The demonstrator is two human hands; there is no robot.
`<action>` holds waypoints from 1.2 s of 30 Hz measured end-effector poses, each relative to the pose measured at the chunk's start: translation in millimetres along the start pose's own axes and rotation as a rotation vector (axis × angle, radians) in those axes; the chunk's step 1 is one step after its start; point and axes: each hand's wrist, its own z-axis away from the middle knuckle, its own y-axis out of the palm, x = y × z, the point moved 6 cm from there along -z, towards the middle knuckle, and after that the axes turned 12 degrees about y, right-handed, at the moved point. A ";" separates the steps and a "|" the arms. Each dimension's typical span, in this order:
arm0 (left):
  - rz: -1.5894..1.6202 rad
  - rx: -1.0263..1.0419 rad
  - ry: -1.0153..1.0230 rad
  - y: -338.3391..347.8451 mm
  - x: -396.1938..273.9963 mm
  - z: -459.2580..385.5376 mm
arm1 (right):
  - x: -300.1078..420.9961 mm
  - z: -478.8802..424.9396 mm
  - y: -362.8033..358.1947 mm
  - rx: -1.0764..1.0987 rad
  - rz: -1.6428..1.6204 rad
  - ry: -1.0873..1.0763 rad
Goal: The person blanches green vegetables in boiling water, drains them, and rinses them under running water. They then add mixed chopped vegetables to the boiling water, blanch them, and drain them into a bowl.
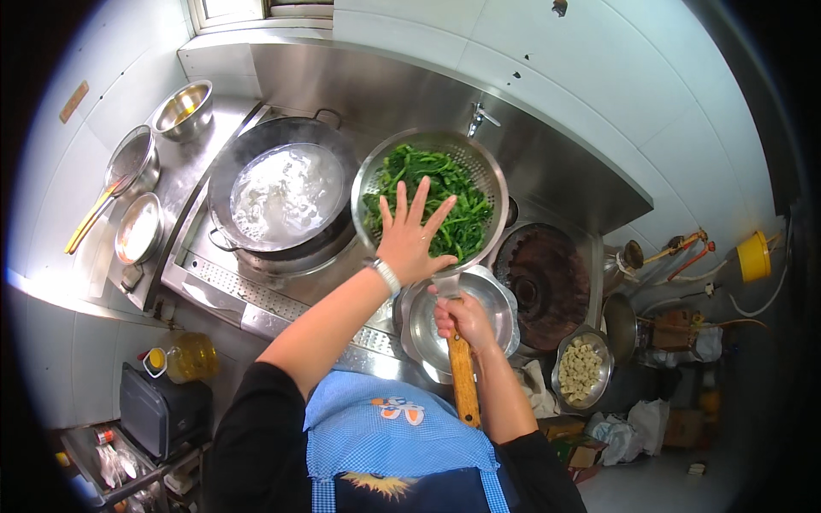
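Note:
My right hand [468,320] grips the wooden handle [463,378] of a large perforated steel strainer ladle near its neck. Dark green leafy vegetables [465,221], wet and wilted-looking, fill much of the strainer bowl [497,186]. My left hand [410,240], fingers spread and palm down, is over the greens; whether it presses on them is hard to tell. Below the strainer is a metal basin [430,314], partly hidden by my right hand and the handle. To the left, a wok [221,167] holds bubbling, steaming whitish liquid [285,186].
A sooty round burner [545,288] lies right of the basin. Pale cubes [580,372] fill a metal bowl at far right. Steel bowls [186,112] and a handled sieve [131,157] line the left counter. A tap [478,118] juts from the backsplash. An oil jug [192,357] stands lower left.

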 end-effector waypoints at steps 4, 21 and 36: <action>-0.179 0.239 -0.074 23.2 22.7 -27.2 | -3.4 13.0 9.2 0.019 0.078 0.023; -0.384 -0.031 0.101 66.6 55.9 -27.1 | 8.5 2.0 4.4 0.006 0.114 0.059; 0.660 0.225 -0.782 194.0 28.9 214.8 | 0.1 49.9 -75.5 -0.143 0.043 0.013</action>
